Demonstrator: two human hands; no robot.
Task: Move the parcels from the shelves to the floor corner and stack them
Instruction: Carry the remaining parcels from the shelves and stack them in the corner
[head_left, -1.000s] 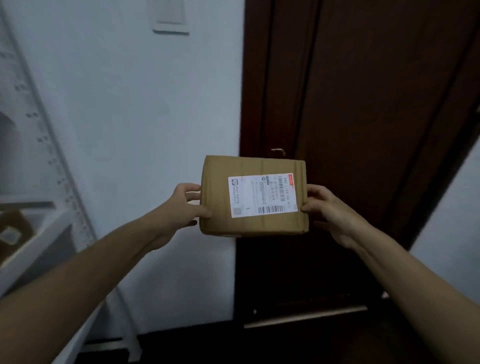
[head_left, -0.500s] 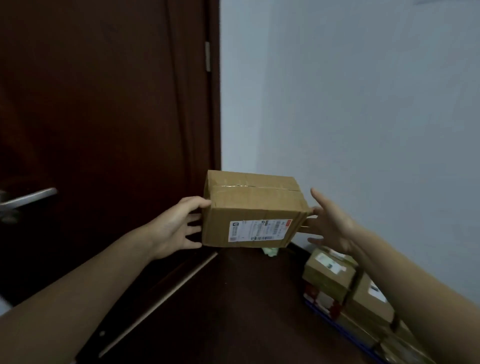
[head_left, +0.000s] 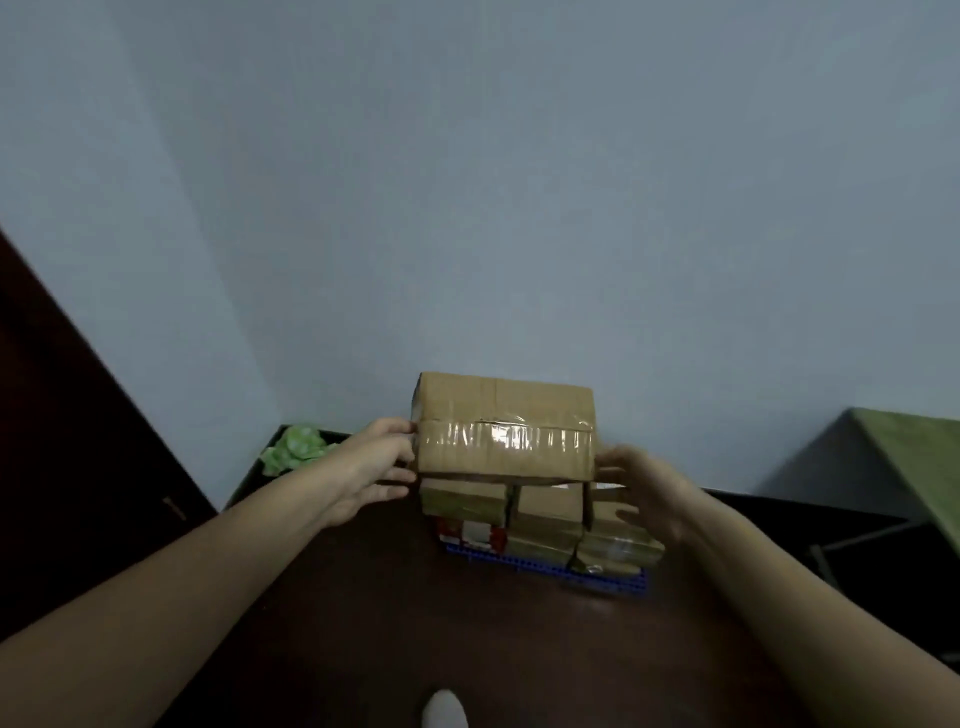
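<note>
I hold a brown cardboard parcel (head_left: 504, 431), sealed with clear tape, just above a stack of parcels (head_left: 540, 525) in the floor corner. My left hand (head_left: 374, 467) grips its left end, thumb on top and fingers underneath. My right hand (head_left: 644, 488) is at the parcel's lower right end with its fingers spread and fairly straight; it is blurred. The stack holds several small taped boxes side by side, one with red print, on a blue perforated base (head_left: 550, 564). The held parcel hides the stack's top.
Pale walls meet in the corner behind the stack. A crumpled green thing (head_left: 293, 449) lies on the dark floor (head_left: 415, 623) left of it. A dark wooden door (head_left: 62, 441) stands at the left. A green-topped surface (head_left: 909, 467) is at the right. My sock (head_left: 444, 709) shows at the bottom.
My view has swung right from the door to the floor corner. The parcel has come down over the stack, its taped top now facing me and the label out of sight.
</note>
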